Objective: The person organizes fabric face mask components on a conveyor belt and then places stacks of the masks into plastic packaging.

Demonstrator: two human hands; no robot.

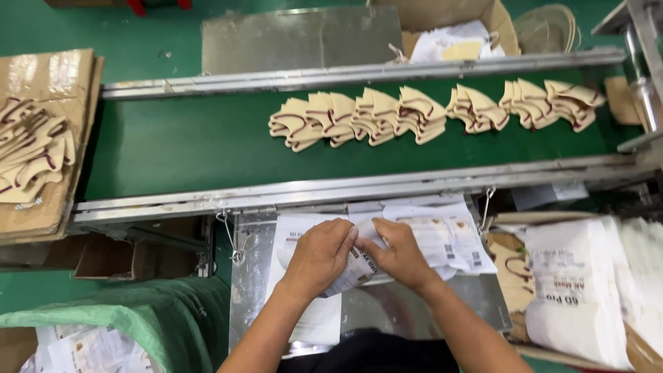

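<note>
While both hands meet over the steel tabletop, the left hand and right hand each close their grip on a white printed plastic packet, pinching its upper edge. More white packets lie just beside it. Beige folded masks with maroon trim sit overlapped on the green conveyor belt beyond.

There was just the one view, from a camera worn on the person's head. It looked steeply down and forward over the forearms, close above the metal surface at the person's front. Farther off it took in the green conveyor belt running crosswise, and beyond that a strip of green floor. The far right edge was perhaps cut off by framework.
</note>
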